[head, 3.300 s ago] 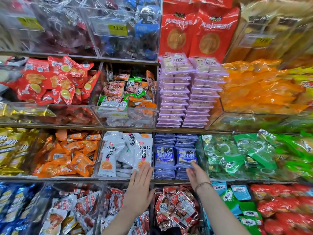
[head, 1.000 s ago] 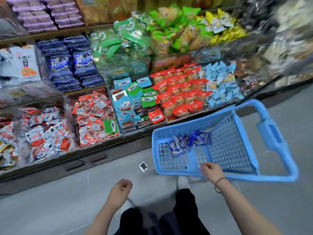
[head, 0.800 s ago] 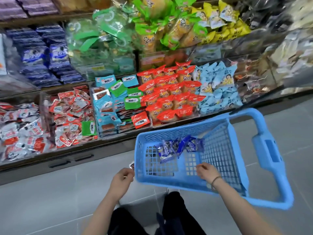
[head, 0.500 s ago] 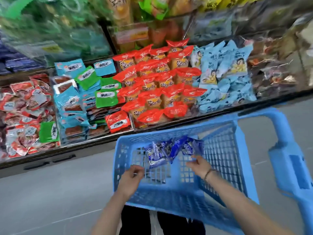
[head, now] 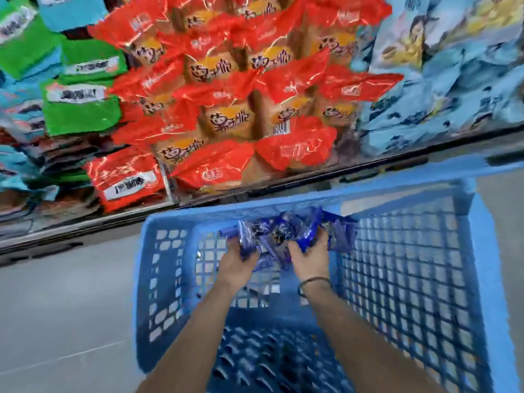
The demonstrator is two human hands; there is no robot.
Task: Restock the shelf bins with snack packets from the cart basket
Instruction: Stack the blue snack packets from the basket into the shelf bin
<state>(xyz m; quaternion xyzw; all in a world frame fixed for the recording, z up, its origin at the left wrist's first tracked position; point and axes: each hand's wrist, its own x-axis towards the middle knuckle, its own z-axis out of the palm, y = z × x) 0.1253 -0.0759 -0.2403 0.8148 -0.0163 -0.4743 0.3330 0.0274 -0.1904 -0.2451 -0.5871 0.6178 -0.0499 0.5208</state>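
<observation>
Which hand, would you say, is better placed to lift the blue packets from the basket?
Probably the right hand: it grips near the middle of the blue packets, while the left hand holds only their left edge in the basket.

Place: a snack shop aisle.
Shelf: low shelf bins packed with red foil snack packets (head: 226, 89), green flat packets (head: 82, 109), pale blue bags (head: 442, 89).
Floor: blue plastic lattice cart basket (head: 419, 279) on grey tiles (head: 71, 307).

Lowest shelf (head: 340, 173), front edge: red packets (head: 226, 120) heaped mid-shelf; green packets (head: 82, 114) stacked toward left end; pale blue packets (head: 442, 89) toward right end. Grey tiled floor (head: 71, 307) below shelf edge; blue cart basket (head: 487, 279) on it. Dark blue packets (head: 283, 231) lie against basket's far wall.
</observation>
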